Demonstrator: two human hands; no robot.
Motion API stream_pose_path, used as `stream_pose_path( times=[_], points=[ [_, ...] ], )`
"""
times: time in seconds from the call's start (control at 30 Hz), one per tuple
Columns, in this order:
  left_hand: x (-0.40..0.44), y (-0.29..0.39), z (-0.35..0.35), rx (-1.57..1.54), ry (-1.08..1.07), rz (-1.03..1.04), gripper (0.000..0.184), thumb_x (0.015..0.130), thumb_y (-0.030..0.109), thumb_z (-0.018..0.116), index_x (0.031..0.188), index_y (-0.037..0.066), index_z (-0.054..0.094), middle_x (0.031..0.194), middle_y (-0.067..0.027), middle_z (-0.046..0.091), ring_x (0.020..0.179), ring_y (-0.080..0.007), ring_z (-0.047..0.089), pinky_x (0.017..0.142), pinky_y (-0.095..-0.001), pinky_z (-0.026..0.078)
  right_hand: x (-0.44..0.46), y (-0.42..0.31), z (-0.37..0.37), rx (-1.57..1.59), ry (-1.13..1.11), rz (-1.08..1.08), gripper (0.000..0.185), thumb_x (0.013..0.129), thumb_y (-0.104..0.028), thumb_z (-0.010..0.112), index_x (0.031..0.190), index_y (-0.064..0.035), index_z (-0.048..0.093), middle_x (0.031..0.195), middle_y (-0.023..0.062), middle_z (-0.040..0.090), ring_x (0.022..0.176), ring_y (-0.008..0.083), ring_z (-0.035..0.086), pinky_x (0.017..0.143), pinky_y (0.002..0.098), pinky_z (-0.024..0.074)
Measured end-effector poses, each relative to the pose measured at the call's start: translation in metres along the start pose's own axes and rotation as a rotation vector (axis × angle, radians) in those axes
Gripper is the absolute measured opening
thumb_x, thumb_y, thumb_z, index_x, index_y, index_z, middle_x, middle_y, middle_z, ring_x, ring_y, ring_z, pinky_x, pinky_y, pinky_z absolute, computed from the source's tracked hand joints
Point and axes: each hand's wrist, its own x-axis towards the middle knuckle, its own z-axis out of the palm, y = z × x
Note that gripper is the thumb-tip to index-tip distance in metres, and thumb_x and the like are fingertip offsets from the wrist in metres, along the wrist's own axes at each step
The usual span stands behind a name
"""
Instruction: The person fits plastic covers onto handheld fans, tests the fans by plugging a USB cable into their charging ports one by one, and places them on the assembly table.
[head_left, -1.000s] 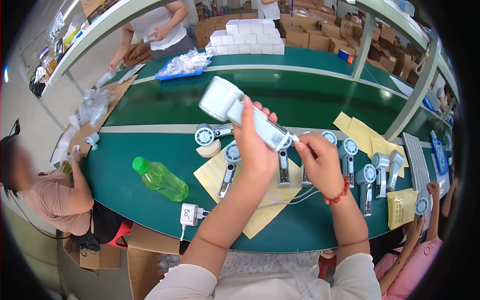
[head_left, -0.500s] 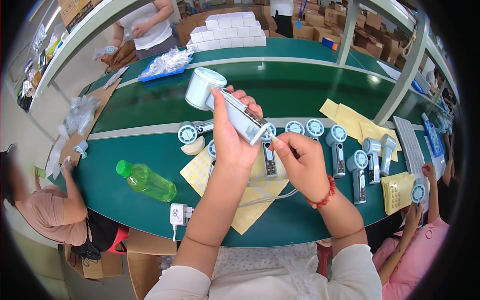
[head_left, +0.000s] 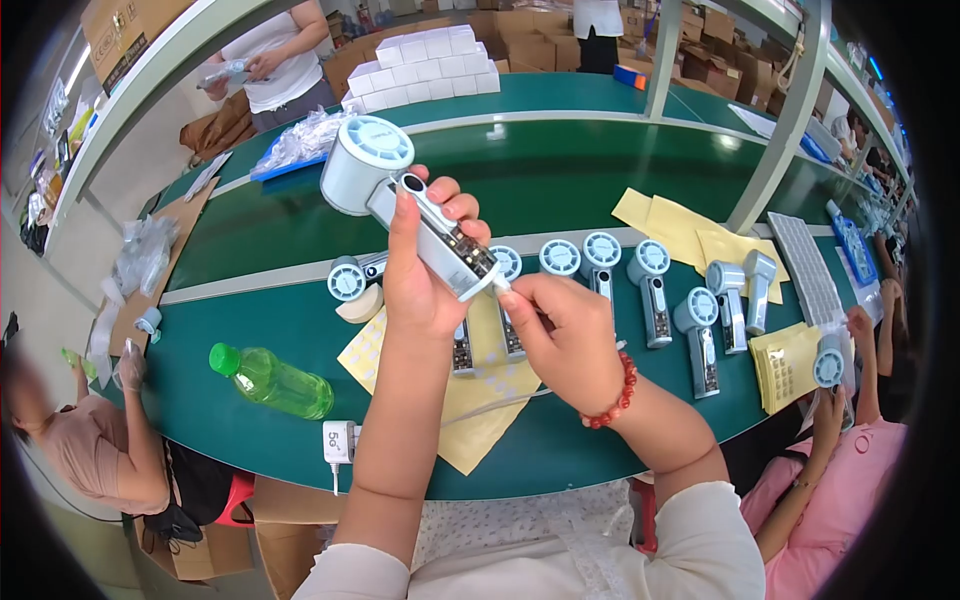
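A light-blue handheld fan [head_left: 347,178] is gripped in my left hand [head_left: 425,285], its round head up to the left and a clear panel with circuitry along its handle. My right hand [head_left: 572,345], with a red bead bracelet at the wrist, pinches the white plug of a charging cable [head_left: 501,285] at the handle's lower end. Whether the plug is fully in the socket cannot be seen. The pale cable runs below my right hand towards a white charger [head_left: 338,441]. Under my hands, several similar fans [head_left: 653,295] lie on the green table and on a yellow sticker sheet [head_left: 468,440].
A green bottle [head_left: 270,382] lies at the left. More yellow sheets [head_left: 785,365] and a grey tray [head_left: 805,265] are at the right. White boxes [head_left: 425,70] are stacked behind. Co-workers sit at both sides; another person stands at the back. A metal post [head_left: 785,130] rises at the right.
The fan has turned in my left hand, so its front grille and circuit panel face me more. My right hand stays at the handle's end with the plug. The whole view has shifted.
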Motion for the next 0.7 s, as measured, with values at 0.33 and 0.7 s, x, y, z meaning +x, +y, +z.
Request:
stream_pose_path(
  times=[0.33,0.7],
  points=[
    [0.001,0.001,-0.013,-0.261,-0.138,-0.206,0.032,0.09,0.021,0.064,0.116,0.012,0.048,0.095,0.0024,0.046,0.087,-0.0095,0.046,0.078,-0.0278,0.046,-0.005,-0.003,-0.001,-0.001,-0.072,-0.016,0.012,0.086,-0.013,0.063,0.082,-0.0024,0.059,0.068,0.0124,0.059,0.059,0.028,0.058,0.052,0.0355,0.0461],
    [0.002,0.005,-0.017,-0.246,-0.174,-0.24,0.041,0.086,0.028,0.069,0.115,0.009,0.047,0.09,0.0024,0.045,0.082,-0.0085,0.045,0.077,-0.0252,0.045,-0.01,0.005,0.006,-0.095,-0.046,-0.152,0.014,0.086,-0.013,0.063,0.079,-0.004,0.055,0.067,0.0107,0.057,0.059,0.0287,0.058,0.052,0.0367,0.0463]
  ],
)
